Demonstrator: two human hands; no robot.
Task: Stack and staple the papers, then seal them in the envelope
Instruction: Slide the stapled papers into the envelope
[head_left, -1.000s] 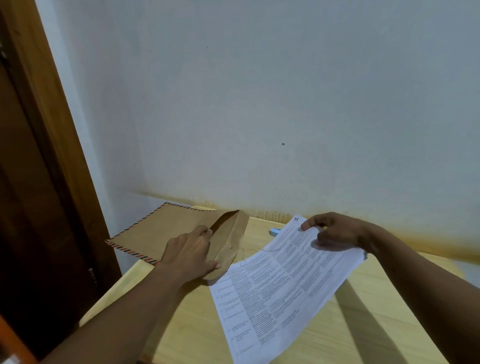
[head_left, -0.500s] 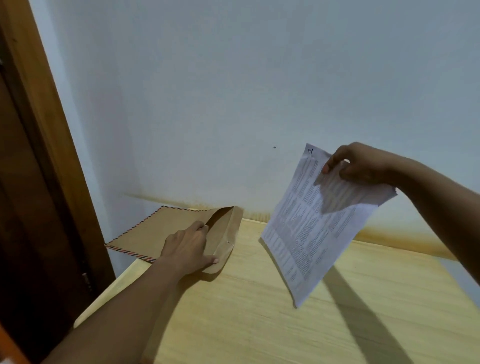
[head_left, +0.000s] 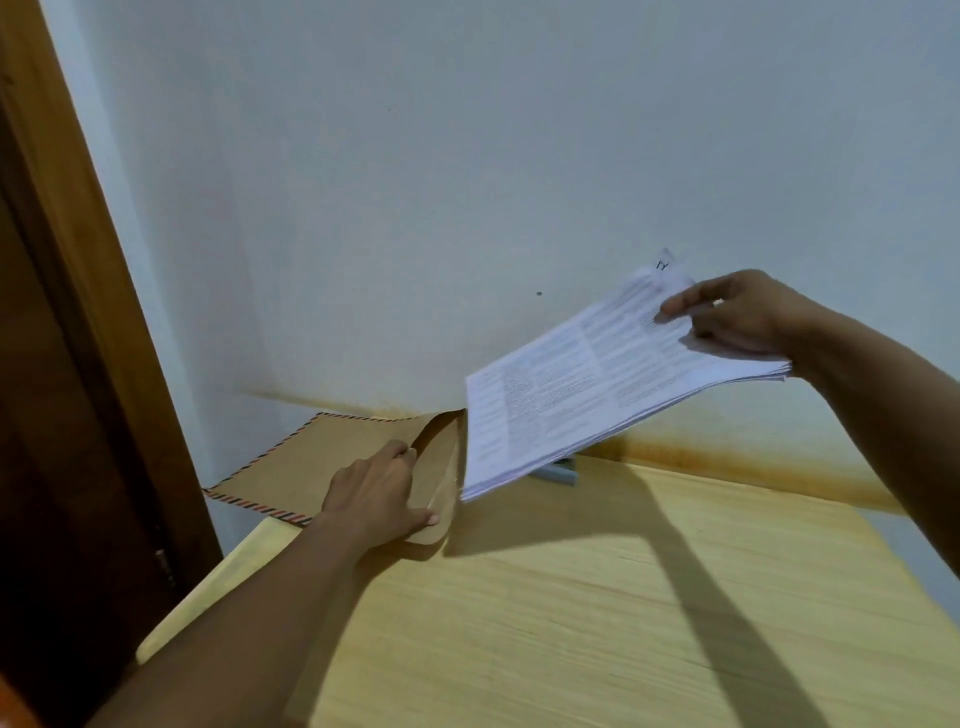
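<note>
A brown kraft-paper envelope with a red-and-black striped airmail border (head_left: 332, 457) lies flat at the far left corner of the tabletop, its left part overhanging the edge; its mouth faces right and gapes open, the flap folded out beneath. A stack of white printed sheets (head_left: 597, 384) is held in the air just right of that mouth — lower left edge nearest the opening, tilted upward to the right. A pale grey-blue object, probably the stapler (head_left: 558, 473), peeks out beneath the stack.

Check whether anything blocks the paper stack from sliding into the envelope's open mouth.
Nothing visible does. The left hand holds the envelope mouth open, and the papers in the right hand hang just right of it, leading edge at the opening.
</note>
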